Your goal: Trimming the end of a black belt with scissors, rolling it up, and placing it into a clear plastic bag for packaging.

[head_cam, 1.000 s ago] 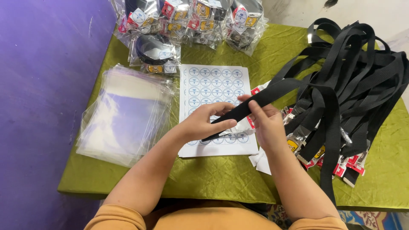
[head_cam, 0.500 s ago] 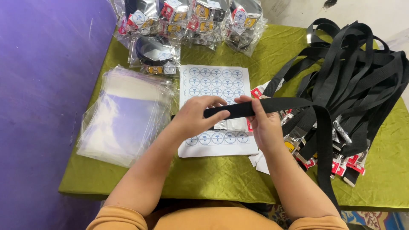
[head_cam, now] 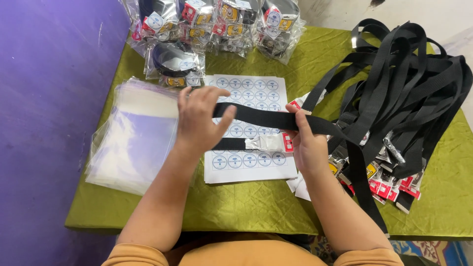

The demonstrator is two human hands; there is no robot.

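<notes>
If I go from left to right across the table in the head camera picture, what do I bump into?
Clear bags → left hand → sticker sheet → right hand → pile of black straps.

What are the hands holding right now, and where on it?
Both hold one black strap. The left hand grips its folded end over the sticker sheet; the right hand pinches it further along, near the silver buckle.
</notes>
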